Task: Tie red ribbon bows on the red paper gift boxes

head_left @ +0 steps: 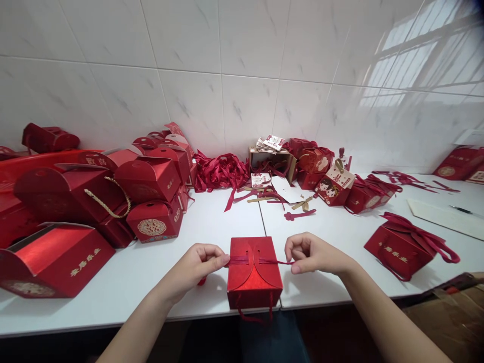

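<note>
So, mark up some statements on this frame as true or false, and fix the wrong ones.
1. The left hand and right hand hold a ribbon on opposite sides of the middle gift box. True.
2. That ribbon is already tied in a bow. False: it runs straight across the lid, with no bow.
3. The cartoon-print box is right of the ribbon heap. True.
4. The pen lies among the boxes on the left. False: the pen is at far right, by the pale board.
</note>
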A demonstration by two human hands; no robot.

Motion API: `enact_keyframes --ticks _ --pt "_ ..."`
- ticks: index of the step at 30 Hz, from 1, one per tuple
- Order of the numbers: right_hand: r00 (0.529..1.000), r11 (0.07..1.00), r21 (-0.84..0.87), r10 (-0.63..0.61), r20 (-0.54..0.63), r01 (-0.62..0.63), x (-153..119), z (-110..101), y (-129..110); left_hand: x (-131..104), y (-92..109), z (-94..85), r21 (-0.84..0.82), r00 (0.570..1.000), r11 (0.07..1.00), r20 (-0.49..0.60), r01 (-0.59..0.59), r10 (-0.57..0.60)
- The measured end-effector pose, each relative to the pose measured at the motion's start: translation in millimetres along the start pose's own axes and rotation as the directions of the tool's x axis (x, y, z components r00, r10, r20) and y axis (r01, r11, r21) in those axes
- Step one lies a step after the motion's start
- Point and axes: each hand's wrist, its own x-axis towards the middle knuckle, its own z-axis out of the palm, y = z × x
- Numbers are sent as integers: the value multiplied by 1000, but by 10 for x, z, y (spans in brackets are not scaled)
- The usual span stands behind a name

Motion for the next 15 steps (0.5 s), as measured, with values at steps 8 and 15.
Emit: enact_keyframes --ticks 8,15 --pt "1000 979 -201 -21 15 24 -147 -35 -247 -15 85 -61 -7 999 999 24 -37 37" --pt "998 964 -264 4 -61 -20 -113 -60 -225 -5 36 -95 8 1000 1000 9 -15 15"
